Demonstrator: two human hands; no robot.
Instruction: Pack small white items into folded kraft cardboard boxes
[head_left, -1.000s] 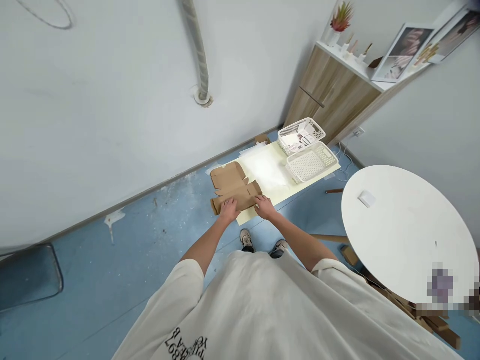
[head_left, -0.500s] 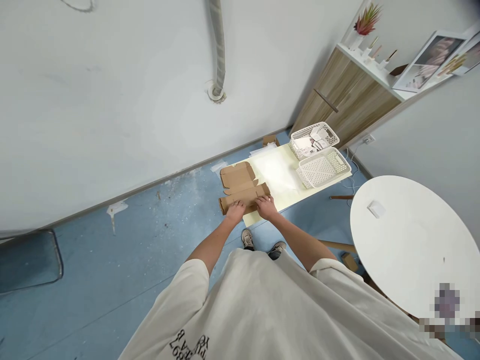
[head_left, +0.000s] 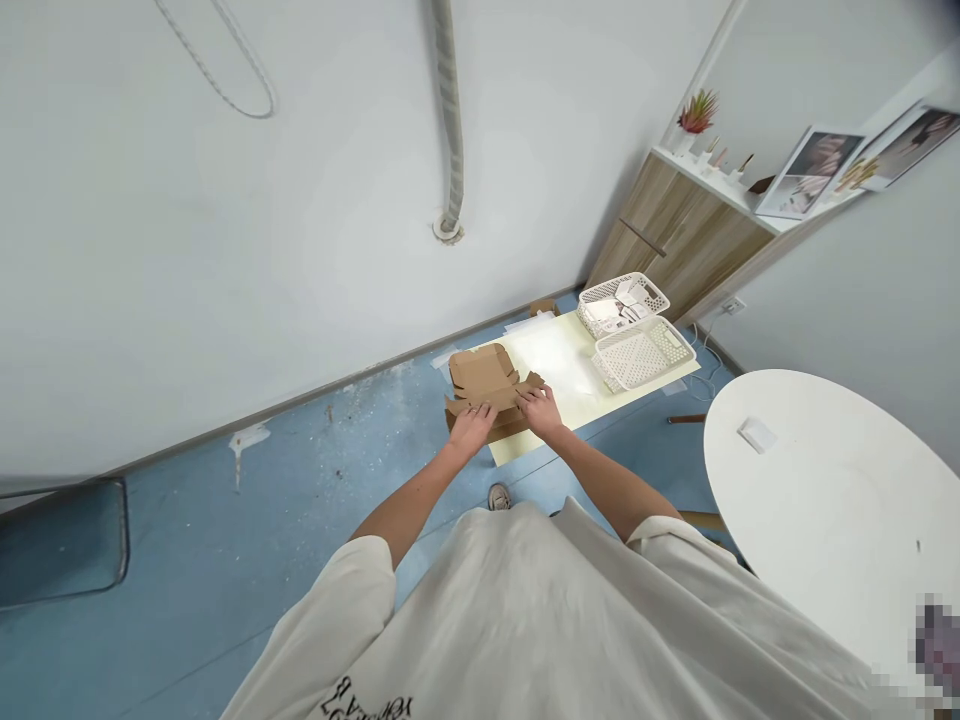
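A partly folded brown cardboard box (head_left: 481, 372) lies at the near left end of a pale yellow table (head_left: 574, 395), its large flap spread toward the wall. My left hand (head_left: 472, 428) grips the left part of the box's near panel, fingers bent over the edge. On the right part of the same panel, my right hand (head_left: 540, 410) holds the cardboard near a raised end flap. The fingertips of both hands are small in view, and the palms hide part of the near side.
Two white plastic baskets stand at the table's far right: one with papers (head_left: 622, 303), another nearer (head_left: 645, 352). A round white table (head_left: 832, 500) is at right, a wooden cabinet (head_left: 675, 230) behind. A dark-framed chair (head_left: 67, 545) is at far left.
The near panel, earlier a flatter folded strip, now stands more open, with its end flaps raised. Both hands have shifted on it. The whole view has tilted, showing more wall.
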